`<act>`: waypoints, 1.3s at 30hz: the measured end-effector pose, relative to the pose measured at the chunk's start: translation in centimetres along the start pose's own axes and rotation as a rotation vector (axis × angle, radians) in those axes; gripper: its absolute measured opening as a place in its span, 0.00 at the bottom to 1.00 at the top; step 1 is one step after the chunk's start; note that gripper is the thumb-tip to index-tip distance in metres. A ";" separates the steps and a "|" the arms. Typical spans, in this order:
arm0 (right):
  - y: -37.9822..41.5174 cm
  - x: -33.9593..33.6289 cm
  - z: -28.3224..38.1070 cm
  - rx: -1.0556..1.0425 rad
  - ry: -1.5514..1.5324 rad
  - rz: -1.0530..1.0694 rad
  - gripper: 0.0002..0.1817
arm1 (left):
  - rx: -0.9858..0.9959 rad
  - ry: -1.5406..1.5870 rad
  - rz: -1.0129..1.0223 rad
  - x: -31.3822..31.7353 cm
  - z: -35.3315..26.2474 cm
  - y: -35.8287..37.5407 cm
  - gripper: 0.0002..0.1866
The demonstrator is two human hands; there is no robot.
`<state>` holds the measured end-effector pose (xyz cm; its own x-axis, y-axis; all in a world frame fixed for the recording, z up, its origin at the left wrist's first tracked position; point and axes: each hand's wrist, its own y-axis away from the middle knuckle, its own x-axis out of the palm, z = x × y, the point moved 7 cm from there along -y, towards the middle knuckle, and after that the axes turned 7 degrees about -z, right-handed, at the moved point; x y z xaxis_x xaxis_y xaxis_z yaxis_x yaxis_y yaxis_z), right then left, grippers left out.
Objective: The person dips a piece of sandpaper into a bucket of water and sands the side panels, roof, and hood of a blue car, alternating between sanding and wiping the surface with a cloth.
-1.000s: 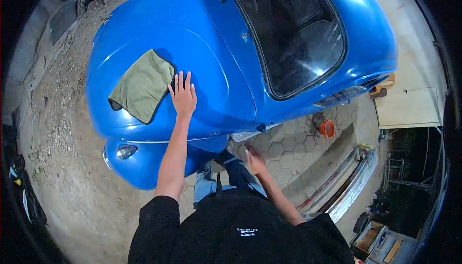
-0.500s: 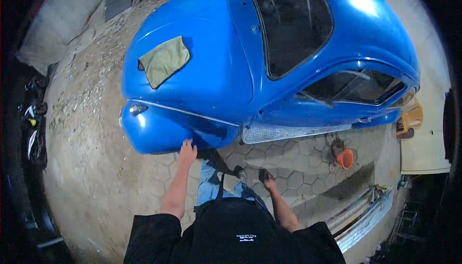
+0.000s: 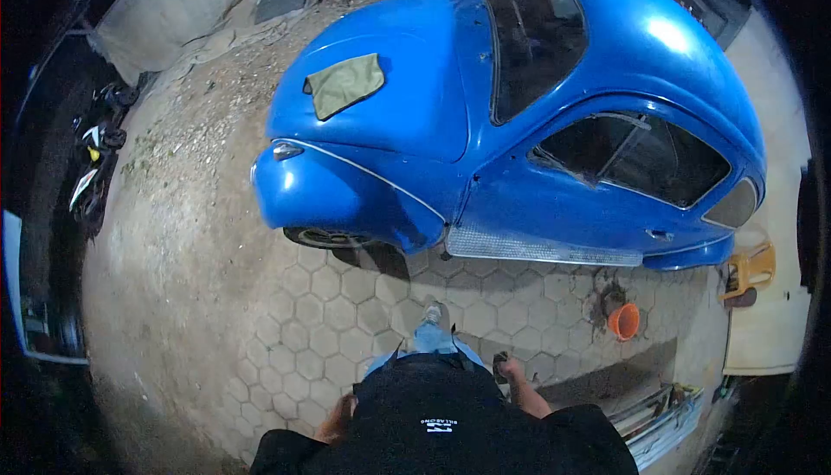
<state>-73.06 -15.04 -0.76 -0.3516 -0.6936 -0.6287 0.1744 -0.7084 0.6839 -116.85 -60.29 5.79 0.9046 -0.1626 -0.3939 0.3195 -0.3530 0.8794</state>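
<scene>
My right hand (image 3: 511, 369) is beside my right hip, closed round a small dark item that I cannot make out. My left hand (image 3: 347, 406) hangs by my left side, its fingers mostly hidden against the black shirt. In front of me stands a blue car (image 3: 389, 129), its front fender and running board nearest to me. A green cloth (image 3: 347, 86) lies spread on the car's front lid. Neither hand touches the car.
An orange bucket (image 3: 623, 322) stands on the hexagonal paving (image 3: 346, 328) at the right. Beyond it is a yellow chair (image 3: 751, 269) by the wall. Long metallic pieces (image 3: 662, 427) lie at the lower right. Dark clutter (image 3: 99, 155) lines the left edge.
My left hand has drawn back from the car's front fender to my side. My right hand has come closer to my hip. The view has shifted, and the front wheel now shows.
</scene>
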 end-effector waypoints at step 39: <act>24.1 -5.3 -68.7 0.590 -0.295 -0.417 0.21 | 0.534 -0.203 -0.203 43.1 -42.9 7.4 0.21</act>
<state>-3.79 -37.41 -6.43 -0.5255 -0.2633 -0.8091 -0.5150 -0.6585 0.5488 -63.42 -30.42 6.76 0.7522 -0.1974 -0.6287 0.2464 -0.8006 0.5461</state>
